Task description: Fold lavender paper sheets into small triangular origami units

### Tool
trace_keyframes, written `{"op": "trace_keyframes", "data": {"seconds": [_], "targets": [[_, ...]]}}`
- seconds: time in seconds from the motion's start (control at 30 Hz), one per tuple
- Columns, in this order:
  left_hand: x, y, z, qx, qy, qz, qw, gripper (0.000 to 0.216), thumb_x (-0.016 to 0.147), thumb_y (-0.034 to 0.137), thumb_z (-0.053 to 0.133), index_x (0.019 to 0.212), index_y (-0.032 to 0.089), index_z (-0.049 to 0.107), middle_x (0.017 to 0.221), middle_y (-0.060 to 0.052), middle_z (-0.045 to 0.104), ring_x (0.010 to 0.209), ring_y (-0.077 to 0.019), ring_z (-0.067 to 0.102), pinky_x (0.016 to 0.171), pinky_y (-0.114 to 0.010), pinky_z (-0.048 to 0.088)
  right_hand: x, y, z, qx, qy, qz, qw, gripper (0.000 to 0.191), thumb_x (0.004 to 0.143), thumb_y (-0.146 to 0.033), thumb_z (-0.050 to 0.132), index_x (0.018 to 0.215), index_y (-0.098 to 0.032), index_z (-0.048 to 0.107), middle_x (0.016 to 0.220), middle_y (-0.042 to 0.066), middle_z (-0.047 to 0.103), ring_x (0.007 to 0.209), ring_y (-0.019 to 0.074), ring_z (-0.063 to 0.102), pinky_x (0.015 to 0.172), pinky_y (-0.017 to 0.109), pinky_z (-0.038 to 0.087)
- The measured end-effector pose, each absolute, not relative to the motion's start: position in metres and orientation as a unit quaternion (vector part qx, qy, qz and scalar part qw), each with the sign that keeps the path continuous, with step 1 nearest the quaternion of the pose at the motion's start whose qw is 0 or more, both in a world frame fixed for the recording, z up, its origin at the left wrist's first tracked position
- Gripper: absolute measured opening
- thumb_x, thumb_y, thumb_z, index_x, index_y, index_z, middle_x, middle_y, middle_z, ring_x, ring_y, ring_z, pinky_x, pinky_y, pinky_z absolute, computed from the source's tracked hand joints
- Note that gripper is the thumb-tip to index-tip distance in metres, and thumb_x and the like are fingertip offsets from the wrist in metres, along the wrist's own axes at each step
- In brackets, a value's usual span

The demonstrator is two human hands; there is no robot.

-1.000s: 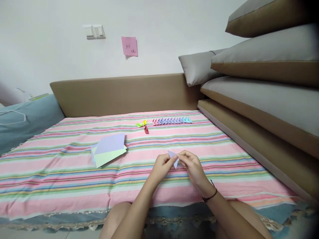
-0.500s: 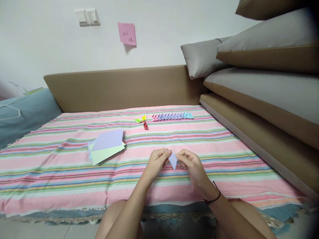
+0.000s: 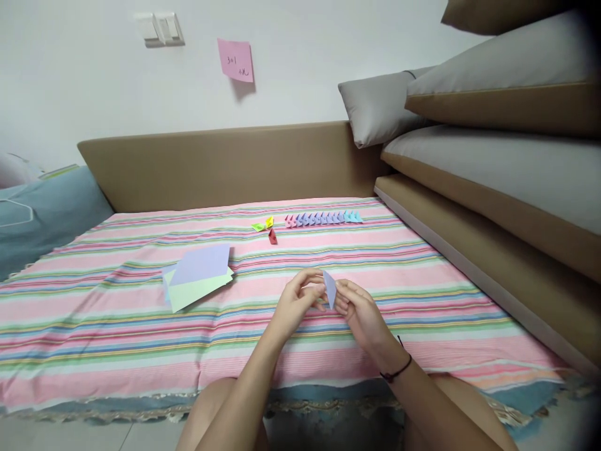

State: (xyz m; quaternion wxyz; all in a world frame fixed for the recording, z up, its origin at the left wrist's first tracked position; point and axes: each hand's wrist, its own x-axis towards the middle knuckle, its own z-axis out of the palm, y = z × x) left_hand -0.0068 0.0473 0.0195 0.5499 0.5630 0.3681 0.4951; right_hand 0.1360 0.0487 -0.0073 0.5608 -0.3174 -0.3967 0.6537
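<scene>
A small folded piece of lavender paper is held up above the striped cloth, turned so it looks like a narrow triangle. My right hand pinches it at its right side between thumb and fingers. My left hand is just to the left of the paper, with thumb and fingers apart; a fingertip reaches the paper's upper edge, though whether it touches I cannot tell. Beyond the hands lies a row of small folded paper pieces in pink, lavender and blue. Left of that row are green, yellow and red folded pieces.
Loose square sheets in lavender, pale green and blue lie at the left on the striped cloth. Large cushions are stacked along the right side. A brown backrest stands against the wall, which bears a pink note.
The lavender paper has turned from a point-down triangle to a narrower, steeper shape. My left thumb and fingers have parted from their pinch, while my right hand keeps hold.
</scene>
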Motion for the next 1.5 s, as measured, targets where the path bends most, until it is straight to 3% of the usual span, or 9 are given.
{"op": "trace_keyframes", "data": {"seconds": [0.07, 0.23, 0.47, 0.6, 0.7, 0.83, 1.07, 1.23, 1.5], "targets": [[-0.004, 0.045, 0.021, 0.553, 0.363, 0.505, 0.554, 0.040, 0.071, 0.037, 0.071, 0.102, 0.016, 0.059, 0.101, -0.008, 0.064, 0.071, -0.0140, 0.062, 0.059, -0.025, 0.053, 0.135, 0.050, -0.009, -0.310, -0.384, 0.662, 0.565, 0.023, 0.075, -0.041, 0.067, 0.072, -0.019, 0.059, 0.056, -0.005, 0.040, 0.050, 0.0092, 0.033, 0.049, 0.024, 0.027], [0.000, 0.041, 0.025, 0.543, 0.354, 0.512, 0.565, 0.035, 0.070, 0.031, 0.073, 0.099, 0.015, 0.064, 0.098, -0.009, 0.067, 0.064, -0.0126, 0.063, 0.062, -0.026, 0.053, 0.134, 0.049, -0.008, -0.307, -0.374, 0.660, 0.574, 0.021, 0.076, -0.041, 0.067, 0.085, -0.022, 0.065, 0.075, 0.000, 0.058, 0.064, 0.0122, 0.050, 0.056, 0.024, 0.038], [0.000, 0.042, 0.022, 0.551, 0.339, 0.540, 0.538, 0.031, 0.072, 0.028, 0.071, 0.100, 0.018, 0.063, 0.120, -0.010, 0.060, 0.075, -0.0145, 0.065, 0.061, -0.025, 0.053, 0.140, 0.050, -0.002, -0.320, -0.410, 0.631, 0.576, 0.023, 0.076, -0.040, 0.068, 0.091, -0.022, 0.067, 0.088, 0.003, 0.065, 0.075, 0.0154, 0.056, 0.065, 0.027, 0.045], [0.000, 0.042, 0.019, 0.551, 0.351, 0.533, 0.537, 0.034, 0.073, 0.028, 0.071, 0.103, 0.017, 0.061, 0.101, -0.008, 0.067, 0.075, -0.0149, 0.065, 0.068, -0.027, 0.053, 0.143, 0.049, 0.000, -0.347, -0.441, 0.579, 0.592, 0.019, 0.073, -0.035, 0.072, 0.084, -0.021, 0.066, 0.073, 0.000, 0.062, 0.065, 0.0124, 0.055, 0.063, 0.025, 0.045], [0.000, 0.043, 0.016, 0.525, 0.384, 0.553, 0.521, 0.029, 0.069, 0.028, 0.074, 0.092, 0.015, 0.063, 0.079, -0.004, 0.069, 0.069, -0.0156, 0.065, 0.068, -0.028, 0.054, 0.143, 0.047, 0.000, -0.358, -0.464, 0.551, 0.594, 0.018, 0.072, -0.033, 0.073, 0.079, -0.021, 0.063, 0.072, -0.001, 0.061, 0.066, 0.0128, 0.057, 0.066, 0.026, 0.047], [-0.001, 0.046, 0.014, 0.511, 0.420, 0.563, 0.495, 0.025, 0.062, 0.026, 0.078, 0.078, 0.012, 0.066, 0.067, -0.003, 0.067, 0.061, -0.0145, 0.062, 0.061, -0.026, 0.052, 0.142, 0.046, 0.001, -0.359, -0.489, 0.552, 0.572, 0.023, 0.070, -0.035, 0.074, 0.082, -0.021, 0.062, 0.075, 0.001, 0.063, 0.069, 0.0150, 0.061, 0.068, 0.029, 0.049], [-0.003, 0.045, 0.017, 0.495, 0.416, 0.550, 0.528, 0.031, 0.062, 0.026, 0.078, 0.087, 0.013, 0.069, 0.077, -0.005, 0.071, 0.069, -0.0148, 0.065, 0.066, -0.026, 0.053, 0.146, 0.048, 0.004, -0.361, -0.488, 0.561, 0.563, 0.020, 0.071, -0.033, 0.073, 0.086, -0.022, 0.065, 0.063, -0.003, 0.059, 0.061, 0.0136, 0.060, 0.064, 0.028, 0.050], [-0.004, 0.045, 0.016, 0.477, 0.432, 0.547, 0.536, 0.030, 0.062, 0.025, 0.077, 0.086, 0.011, 0.068, 0.070, -0.003, 0.068, 0.065, -0.0130, 0.064, 0.066, -0.025, 0.053, 0.147, 0.048, 0.004, -0.352, -0.475, 0.604, 0.534, 0.019, 0.072, -0.032, 0.070, 0.087, -0.021, 0.066, 0.070, -0.001, 0.064, 0.064, 0.0134, 0.062, 0.067, 0.028, 0.051], [-0.002, 0.045, 0.018, 0.469, 0.424, 0.564, 0.531, 0.041, 0.065, 0.027, 0.075, 0.096, 0.018, 0.050, 0.071, 0.003, 0.062, 0.061, -0.0109, 0.061, 0.061, -0.026, 0.053, 0.148, 0.050, 0.004, -0.360, -0.498, 0.569, 0.546, 0.026, 0.074, -0.033, 0.069, 0.096, -0.021, 0.063, 0.065, -0.001, 0.063, 0.065, 0.0154, 0.063, 0.069, 0.031, 0.052]]}}
